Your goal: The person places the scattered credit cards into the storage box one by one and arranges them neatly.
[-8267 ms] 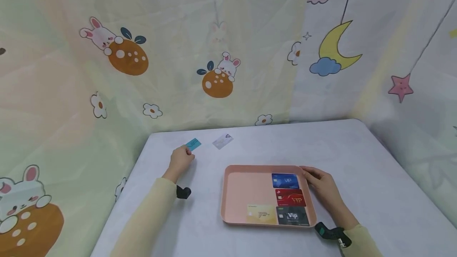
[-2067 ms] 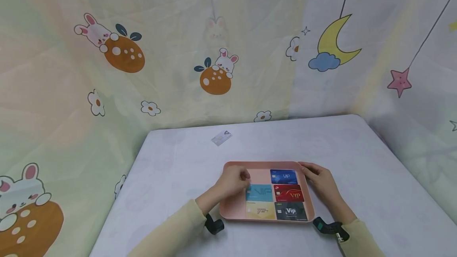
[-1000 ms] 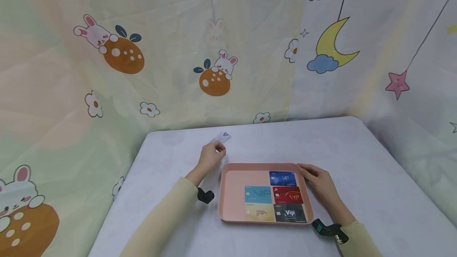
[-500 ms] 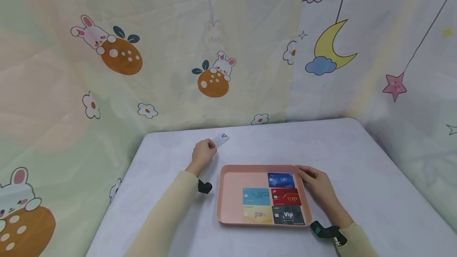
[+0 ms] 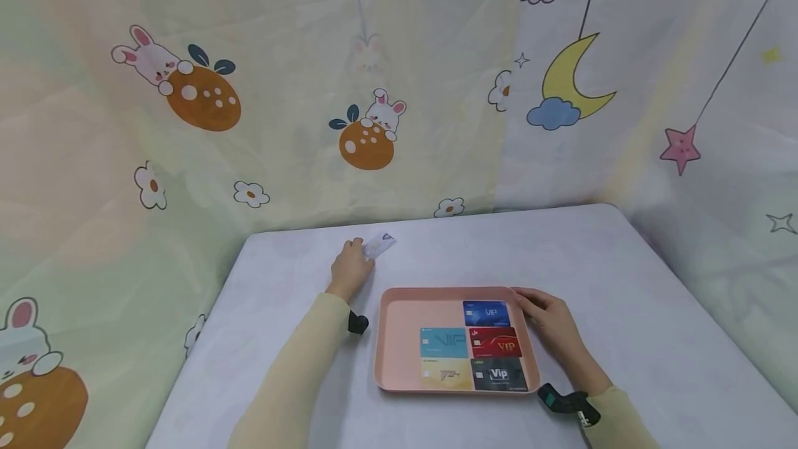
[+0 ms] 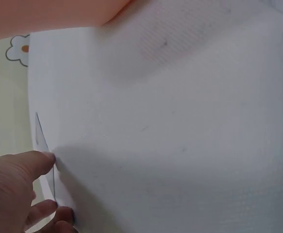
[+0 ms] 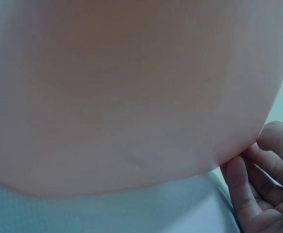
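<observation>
In the head view a whitish card [image 5: 381, 245] lies toward the table's back edge, left of centre. My left hand [image 5: 350, 270] is at its left end. In the left wrist view the same card [image 6: 43, 141] appears edge-on, with the thumb on one side and fingertips on the other. A pink tray [image 5: 395, 338] rests in front of me. My right hand [image 5: 551, 317] pinches its far right corner, thumb above and fingers below. On the tray lie a blue card [image 5: 486, 313], a red card [image 5: 495, 342], a black card [image 5: 499, 374], a teal card [image 5: 443, 343] and a yellow card [image 5: 446, 373].
A white cloth covers the table [image 5: 623, 283]. Behind it hangs a printed curtain [image 5: 299, 89] with rabbits, oranges and a moon. The tray's left part shows bare pink surface. Black cameras sit on both wrists, the left wrist camera [image 5: 357, 323] near the tray's left rim.
The teal card went from the table onto the tray. My left hand then left the tray and reached the whitish card; its fingers have just shifted along that card. My right hand stayed on the tray.
</observation>
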{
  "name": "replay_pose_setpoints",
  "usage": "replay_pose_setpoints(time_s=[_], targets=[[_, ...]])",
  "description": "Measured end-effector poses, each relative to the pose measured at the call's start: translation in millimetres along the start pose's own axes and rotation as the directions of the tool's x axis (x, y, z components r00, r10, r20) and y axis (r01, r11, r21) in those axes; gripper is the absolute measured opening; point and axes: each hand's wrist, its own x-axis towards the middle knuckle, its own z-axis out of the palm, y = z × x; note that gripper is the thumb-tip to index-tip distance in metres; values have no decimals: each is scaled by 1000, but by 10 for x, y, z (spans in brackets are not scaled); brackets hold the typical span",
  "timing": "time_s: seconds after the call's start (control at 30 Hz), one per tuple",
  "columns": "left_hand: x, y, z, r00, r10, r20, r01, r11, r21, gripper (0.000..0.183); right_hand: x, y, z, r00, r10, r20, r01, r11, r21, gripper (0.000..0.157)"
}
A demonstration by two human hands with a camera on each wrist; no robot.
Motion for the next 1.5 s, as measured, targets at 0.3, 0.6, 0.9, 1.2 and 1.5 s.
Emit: replay_pose_setpoints(time_s=[0.3,0.6,0.9,1.2,1.5], targets=[[107,49,39,1000,2,16,-2,1000,-5,59,-8,16,-20,1000,-3,-21,3,1000,-1,58],[72,-4,16,998,-64,12,65,987,-146,49,-13,9,19,1000,-13,-23,13,1000,-1,55],[146,-66,41,999,-47,-7,44,962,-271,42,-21,-9,6,999,-25,-21,25,999,-31,55],[79,-83,8,999,33,-22,-39,912,-408,34,-3,-7,27,999,-24,-23,23,1000,-19,56],[-97,-39,-79,998,69,4,-54,807,-588,29,-5,-16,14,1000,-2,-11,1,1000,-21,58]])
